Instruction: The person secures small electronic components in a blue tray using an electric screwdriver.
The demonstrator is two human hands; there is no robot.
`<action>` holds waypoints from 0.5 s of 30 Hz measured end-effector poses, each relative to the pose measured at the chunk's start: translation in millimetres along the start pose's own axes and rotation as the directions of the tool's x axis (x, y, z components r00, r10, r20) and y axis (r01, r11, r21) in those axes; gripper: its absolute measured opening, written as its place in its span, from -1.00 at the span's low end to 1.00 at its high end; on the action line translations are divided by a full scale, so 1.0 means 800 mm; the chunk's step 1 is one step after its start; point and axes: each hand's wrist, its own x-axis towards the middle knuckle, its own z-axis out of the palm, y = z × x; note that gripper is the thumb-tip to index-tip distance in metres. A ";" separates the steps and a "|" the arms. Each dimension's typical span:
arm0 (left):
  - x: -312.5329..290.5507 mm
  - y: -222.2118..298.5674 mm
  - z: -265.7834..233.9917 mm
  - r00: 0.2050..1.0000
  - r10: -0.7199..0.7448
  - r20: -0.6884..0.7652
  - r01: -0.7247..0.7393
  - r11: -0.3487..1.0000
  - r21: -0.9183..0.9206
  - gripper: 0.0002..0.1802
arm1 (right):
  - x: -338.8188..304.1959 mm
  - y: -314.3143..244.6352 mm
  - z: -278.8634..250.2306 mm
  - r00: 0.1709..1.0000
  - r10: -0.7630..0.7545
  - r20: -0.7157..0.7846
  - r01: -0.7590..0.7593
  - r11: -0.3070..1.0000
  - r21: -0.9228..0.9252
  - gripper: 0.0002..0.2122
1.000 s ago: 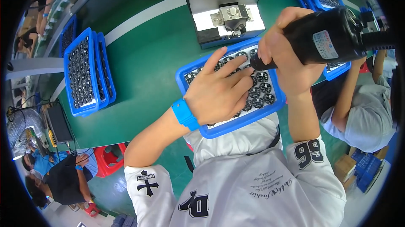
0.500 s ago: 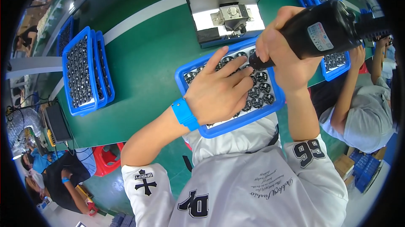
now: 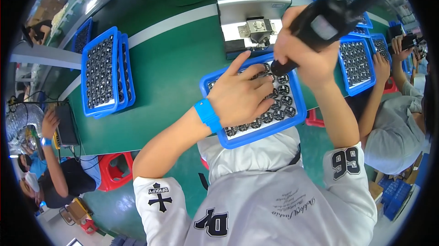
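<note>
A blue tray (image 3: 292, 117) of several small round black parts lies on the green table in front of me. My left hand (image 3: 240, 95), with a blue wristband, rests flat on the parts, fingers spread toward the tray's far right. My right hand (image 3: 304, 56) grips a black electric screwdriver (image 3: 329, 17), held tilted with its tip down at the tray's far right corner, close to my left fingertips.
A grey metal fixture machine (image 3: 251, 10) stands just beyond the tray. Stacked blue trays (image 3: 105, 74) sit at the left, more blue trays (image 3: 356, 61) at the right. A co-worker's hand (image 3: 380, 63) rests on the right trays; another person (image 3: 50, 163) sits at lower left. A red stool (image 3: 116, 170) stands below the table edge.
The screwdriver in my right hand has tilted more upright and its tip has stayed at the tray's far right. My left hand has kept its place on the parts.
</note>
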 end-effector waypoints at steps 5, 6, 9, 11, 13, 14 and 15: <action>0.004 0.000 -0.004 0.999 0.021 0.038 -0.021 1.000 -0.003 -0.71 | 0.036 -0.036 -0.004 0.970 -0.240 0.039 0.227 0.950 0.216 -0.82; 0.002 -0.003 -0.004 0.999 0.021 0.034 -0.021 1.000 -0.010 -0.70 | 0.046 -0.040 0.004 0.969 -0.245 0.014 0.234 0.942 0.241 -0.81; -0.002 -0.007 0.003 1.000 0.021 0.011 -0.021 0.999 -0.026 -0.69 | 0.059 -0.059 0.033 0.974 -0.040 -0.223 0.093 0.968 0.234 -0.79; -0.003 -0.008 0.003 1.000 0.018 -0.010 -0.018 0.999 -0.036 -0.70 | 0.074 -0.051 0.031 0.983 -0.069 -0.170 0.102 0.976 0.193 -0.82; -0.004 -0.006 0.000 0.998 0.022 -0.065 -0.026 0.997 -0.069 -0.76 | 0.083 -0.045 0.034 0.983 -0.085 -0.161 0.111 0.981 0.160 -0.83; -0.006 -0.005 -0.005 0.998 0.019 -0.064 -0.023 0.997 -0.069 -0.76 | 0.085 -0.042 0.036 0.983 -0.096 -0.154 0.118 0.983 0.141 -0.85; -0.008 -0.003 -0.013 0.994 0.008 -0.110 -0.015 0.998 -0.068 -0.79 | 0.087 -0.039 0.037 0.983 -0.108 -0.148 0.126 0.985 0.121 -0.86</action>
